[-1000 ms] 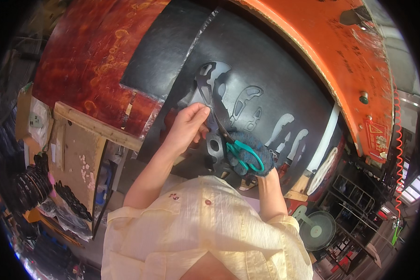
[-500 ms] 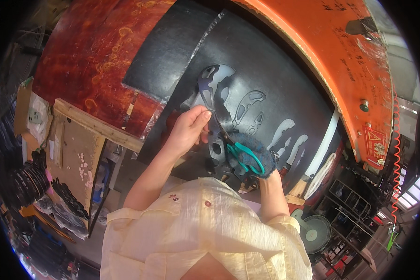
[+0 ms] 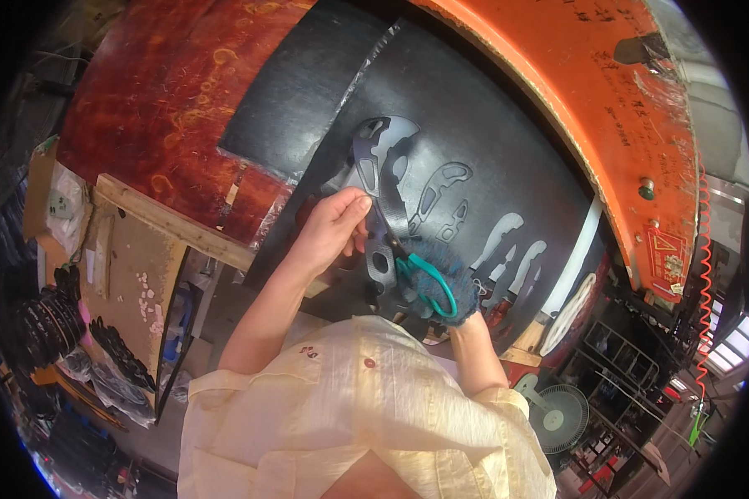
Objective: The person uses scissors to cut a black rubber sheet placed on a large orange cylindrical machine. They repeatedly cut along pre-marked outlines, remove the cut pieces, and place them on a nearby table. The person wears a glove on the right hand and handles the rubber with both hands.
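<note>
A large black sheet (image 3: 474, 133) with several shaped cut-outs lies over a red-brown table. My left hand (image 3: 333, 229), bare, pinches a dark grey cut piece (image 3: 374, 170) that rises from the sheet. My right hand (image 3: 445, 279) wears a dark blue knitted glove and grips teal-handled scissors (image 3: 420, 279). The scissors' blades sit against the lower part of the grey piece, next to my left fingers. The tips of the blades are hidden behind my left hand.
The red-brown tabletop (image 3: 158, 108) spreads to the left. An orange machine frame (image 3: 607, 91) curves along the top right. A wooden board (image 3: 133, 266) and dark stacked pieces (image 3: 50, 324) lie at the left. A fan (image 3: 558, 416) stands at the lower right.
My left hand has shifted slightly along the grey piece, and the scissors have stayed close against it. The view has tilted a little.
</note>
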A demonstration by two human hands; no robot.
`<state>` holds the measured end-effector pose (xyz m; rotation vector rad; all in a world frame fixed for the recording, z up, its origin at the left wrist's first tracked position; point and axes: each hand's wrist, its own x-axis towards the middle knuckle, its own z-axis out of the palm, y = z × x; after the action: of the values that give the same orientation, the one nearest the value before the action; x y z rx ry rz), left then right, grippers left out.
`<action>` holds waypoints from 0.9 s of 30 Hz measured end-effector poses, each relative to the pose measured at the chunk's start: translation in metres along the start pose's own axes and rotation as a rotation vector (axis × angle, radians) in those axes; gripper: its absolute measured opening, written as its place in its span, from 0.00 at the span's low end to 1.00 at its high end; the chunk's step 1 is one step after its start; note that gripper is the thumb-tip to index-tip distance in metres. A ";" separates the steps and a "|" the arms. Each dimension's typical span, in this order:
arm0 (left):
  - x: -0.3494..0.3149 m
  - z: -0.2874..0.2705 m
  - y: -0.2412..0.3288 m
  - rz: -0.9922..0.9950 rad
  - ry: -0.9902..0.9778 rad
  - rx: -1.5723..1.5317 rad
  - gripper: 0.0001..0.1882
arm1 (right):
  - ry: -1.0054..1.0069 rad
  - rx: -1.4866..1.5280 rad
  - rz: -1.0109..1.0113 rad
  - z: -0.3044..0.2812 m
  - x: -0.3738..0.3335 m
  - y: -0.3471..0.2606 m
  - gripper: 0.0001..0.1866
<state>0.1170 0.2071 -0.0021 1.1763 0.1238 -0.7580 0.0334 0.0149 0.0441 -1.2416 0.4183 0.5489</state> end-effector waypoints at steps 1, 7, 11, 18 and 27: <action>0.000 0.000 0.000 -0.001 -0.002 -0.002 0.12 | 0.015 0.001 -0.030 0.002 -0.001 0.003 0.23; 0.002 -0.002 0.002 0.040 -0.032 0.049 0.13 | 0.016 -0.290 -0.037 0.002 -0.005 0.007 0.24; 0.003 -0.002 0.003 0.067 -0.066 0.071 0.13 | -0.029 0.065 0.043 0.002 -0.005 0.001 0.25; 0.005 -0.005 0.000 -0.039 -0.159 -0.119 0.14 | -0.029 0.280 0.107 0.010 -0.010 0.008 0.34; 0.009 -0.006 -0.003 -0.023 -0.209 -0.131 0.13 | -0.026 -0.135 -0.115 0.011 -0.008 0.003 0.30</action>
<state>0.1231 0.2075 -0.0108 0.9669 0.0133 -0.8754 0.0253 0.0243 0.0498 -1.3772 0.2897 0.5007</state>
